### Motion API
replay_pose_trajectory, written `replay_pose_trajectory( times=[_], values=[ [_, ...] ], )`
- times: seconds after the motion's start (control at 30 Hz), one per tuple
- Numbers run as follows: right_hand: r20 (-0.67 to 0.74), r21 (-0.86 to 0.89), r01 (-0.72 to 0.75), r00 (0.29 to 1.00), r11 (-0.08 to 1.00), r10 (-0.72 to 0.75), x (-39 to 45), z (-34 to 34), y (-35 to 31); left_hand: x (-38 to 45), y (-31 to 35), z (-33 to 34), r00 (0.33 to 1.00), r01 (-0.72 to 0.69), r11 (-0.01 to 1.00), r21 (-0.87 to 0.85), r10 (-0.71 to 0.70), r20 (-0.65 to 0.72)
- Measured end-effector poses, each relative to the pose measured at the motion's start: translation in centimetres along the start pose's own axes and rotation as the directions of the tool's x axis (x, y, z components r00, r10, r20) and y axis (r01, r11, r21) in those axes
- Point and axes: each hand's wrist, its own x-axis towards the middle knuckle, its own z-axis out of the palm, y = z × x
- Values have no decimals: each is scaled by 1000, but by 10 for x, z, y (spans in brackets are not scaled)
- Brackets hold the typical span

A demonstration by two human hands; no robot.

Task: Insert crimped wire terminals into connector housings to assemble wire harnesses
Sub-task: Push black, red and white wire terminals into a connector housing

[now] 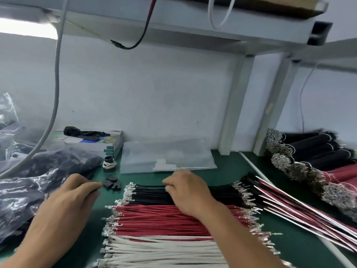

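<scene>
- A green bench mat [228, 171] is seen, smooth and matte, with cut wires laid on it in 3 flat bands running left to right.
- The black wires [152, 194] form the far band, the red wires [154, 219] the middle, the white wires [164, 250] the nearest; bright metal crimped terminals are seen at both ends of each band.
- The right hand [190, 192] is laid over the black wires with fingers curled down onto them; whether a wire is pinched cannot be told from the blur.
- The left hand [77, 192] is held just left of the bands, fingertips closed on a small dark piece; its identity cannot be told.
- A small cluster of black connector housings [113, 183], blocky moulded plastic, is seen on the mat just beside the left fingertips.
- Glossy crinkled plastic bags [29, 190] of dark parts are noted at left.
- Tied bundles of black and red wire [316, 149], with bristling metal ends, are stacked at right.
- A clear flat bag [166, 155] lies behind the wires.
</scene>
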Motion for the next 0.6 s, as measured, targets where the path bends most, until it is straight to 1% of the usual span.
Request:
replay_pose_trajectory(
  times=[0.03, 0.1, 0.23, 0.33, 0.43, 0.6],
  values=[
    [22, 13, -12, 1000, 1000, 11, 6, 8, -2, 0, -3, 1, 1000, 14, 998, -55, -14, -11],
    [7, 41, -31, 999, 999, 31, 12, 16, -2, 0, -7, 1, 999, 30, 992, -121, -32, -19],
    [-37, 85, -25, 999, 996, 28, 14, 14, 0, 2, -3, 1, 1000, 28, 987, -161, -29, -3],
    [-57, 54, 24, 998, 998, -21, 14, 9, -2, 1, 5, 1, 998, 61, 985, -162, -58, 22],
    [-73, 31, 73, 995, 997, -70, 11, 5, -5, 0, 13, -1, 996, 58, 981, -187, -45, 72],
    [-181, -48, 119, 975, 992, -126, 8, 6, -4, -1, 27, -7, 991, 117, 965, -233, -97, 95]
  ],
)
